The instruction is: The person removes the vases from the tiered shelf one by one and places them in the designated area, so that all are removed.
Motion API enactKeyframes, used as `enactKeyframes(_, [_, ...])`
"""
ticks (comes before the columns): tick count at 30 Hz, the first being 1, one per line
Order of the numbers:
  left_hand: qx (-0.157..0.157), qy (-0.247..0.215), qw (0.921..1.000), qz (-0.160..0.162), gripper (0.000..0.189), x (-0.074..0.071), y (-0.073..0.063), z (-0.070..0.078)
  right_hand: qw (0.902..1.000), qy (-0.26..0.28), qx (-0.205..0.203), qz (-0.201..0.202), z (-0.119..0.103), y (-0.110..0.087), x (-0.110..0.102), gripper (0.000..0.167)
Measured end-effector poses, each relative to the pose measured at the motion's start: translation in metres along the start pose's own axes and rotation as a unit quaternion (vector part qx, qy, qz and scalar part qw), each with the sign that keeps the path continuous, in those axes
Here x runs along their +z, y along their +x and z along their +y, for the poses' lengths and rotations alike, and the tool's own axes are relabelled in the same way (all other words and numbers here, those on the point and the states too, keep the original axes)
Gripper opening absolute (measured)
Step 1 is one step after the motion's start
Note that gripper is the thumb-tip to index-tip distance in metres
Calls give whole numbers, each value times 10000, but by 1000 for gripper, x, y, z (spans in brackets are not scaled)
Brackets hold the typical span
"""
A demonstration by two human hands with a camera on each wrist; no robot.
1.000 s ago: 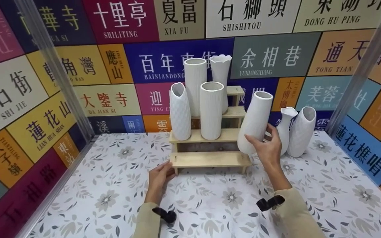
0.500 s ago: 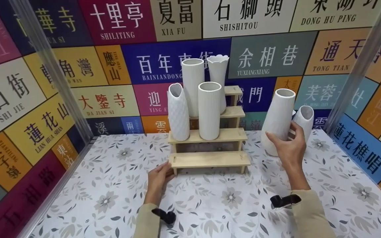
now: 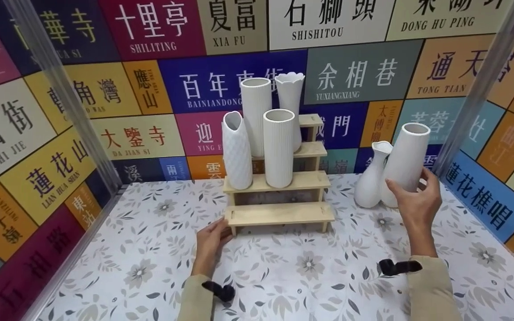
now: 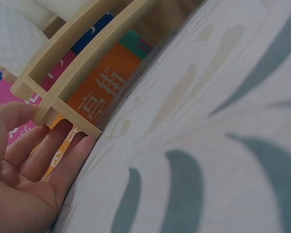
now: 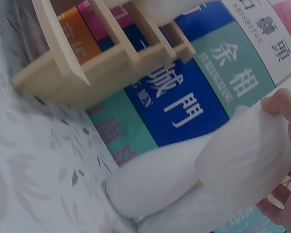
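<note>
My right hand (image 3: 417,203) grips a smooth white tapered vase (image 3: 411,156) by its lower body. In the right wrist view, this held vase (image 5: 247,160) is raised, overlapping two white vases standing on the table. One is a narrow-necked vase with a wavy rim (image 3: 370,183); the other is mostly hidden behind the held vase. My left hand (image 3: 212,236) holds the front left corner of a stepped wooden stand (image 3: 279,214), fingertips at the leg and board end (image 4: 46,104). On the stand are a ribbed cylinder vase (image 3: 278,151) and a quilted vase (image 3: 237,154) in front.
Higher on the stand are a taller ribbed vase (image 3: 256,116) and a scallop-rimmed vase (image 3: 290,98). The stand's lowest step bears nothing. A leaf-patterned cloth (image 3: 266,276) covers the table, and sign-printed walls (image 3: 350,73) with clear corner posts (image 3: 475,84) enclose it.
My right hand has carried the tapered vase rightward, away from the stand and across in front of the two vases at the right. My left hand stays at the stand's corner.
</note>
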State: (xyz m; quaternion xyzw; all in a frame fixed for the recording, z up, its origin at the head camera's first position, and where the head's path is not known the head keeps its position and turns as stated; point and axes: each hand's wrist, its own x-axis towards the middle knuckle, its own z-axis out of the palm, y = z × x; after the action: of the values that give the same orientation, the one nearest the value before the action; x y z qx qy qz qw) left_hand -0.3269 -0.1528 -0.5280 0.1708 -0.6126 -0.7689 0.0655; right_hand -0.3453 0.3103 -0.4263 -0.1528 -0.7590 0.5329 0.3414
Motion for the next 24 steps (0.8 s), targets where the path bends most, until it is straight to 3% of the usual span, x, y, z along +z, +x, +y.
enactKeyframes(7, [29,66,10000,27,46,-3,1,1,9990,-32,206,384,22,6,-7,79])
enactKeyframes(24, [-30,-119,9999,70,43,1,1,0,9884,-370,1441,311,70,16,-22,81])
